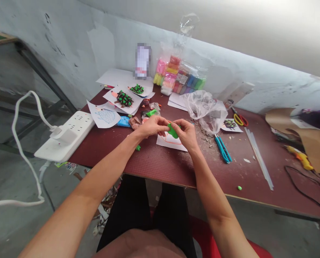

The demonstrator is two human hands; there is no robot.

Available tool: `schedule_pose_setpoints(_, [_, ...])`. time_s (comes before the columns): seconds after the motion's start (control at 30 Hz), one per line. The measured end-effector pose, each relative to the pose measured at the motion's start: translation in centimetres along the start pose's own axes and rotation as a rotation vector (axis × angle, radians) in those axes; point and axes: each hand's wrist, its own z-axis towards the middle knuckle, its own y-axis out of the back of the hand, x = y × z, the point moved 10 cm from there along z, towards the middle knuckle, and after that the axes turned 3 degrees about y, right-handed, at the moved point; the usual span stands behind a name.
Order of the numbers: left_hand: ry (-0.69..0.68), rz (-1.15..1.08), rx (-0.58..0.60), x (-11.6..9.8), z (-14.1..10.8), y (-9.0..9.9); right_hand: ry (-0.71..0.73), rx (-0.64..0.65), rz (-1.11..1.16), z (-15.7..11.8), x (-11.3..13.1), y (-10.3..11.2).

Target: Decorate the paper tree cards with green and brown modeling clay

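My left hand point(151, 126) and my right hand point(185, 134) meet above the maroon table, pinching a lump of green modelling clay point(173, 130) between their fingers. Under the hands lies a paper sheet point(168, 142) with an orange outline drawing, partly hidden. A small green clay bit point(137, 147) sits just below my left hand. Beyond that hand are a blue clay piece point(123, 122) and a brownish clay lump point(134, 123). Farther back lie paper sheets bearing clay-covered figures point(124, 99), spiked in green and dark brown.
Bags of coloured clay point(176, 75) stand against the wall, and a crumpled plastic bag point(206, 110) lies near my right hand. Blue-handled scissors point(223, 148), yellow-handled scissors point(240, 120), a yellow glue gun point(298, 157) and a white power strip point(65, 135) rest on the table.
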Motion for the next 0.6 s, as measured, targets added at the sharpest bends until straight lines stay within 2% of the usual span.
schedule_pose_setpoints(0.1, [-0.009,-0.014,-0.005,-0.2,0.0,0.0,0.008,0.001,0.011,0.0,0.2,0.1])
schedule_pose_setpoints(0.27, [-0.008,0.000,0.055,-0.2,-0.2,-1.0,0.021,-0.015,-0.020,-0.1,0.3,0.2])
schedule_pose_setpoints(0.4, [0.007,0.028,0.046,0.0,-0.2,-1.0,0.045,-0.015,-0.048,-0.2,0.4,0.0])
schedule_pose_setpoints(0.6, [-0.030,0.011,0.087,-0.7,-0.5,-1.5,0.036,-0.028,-0.100,-0.2,0.2,0.3])
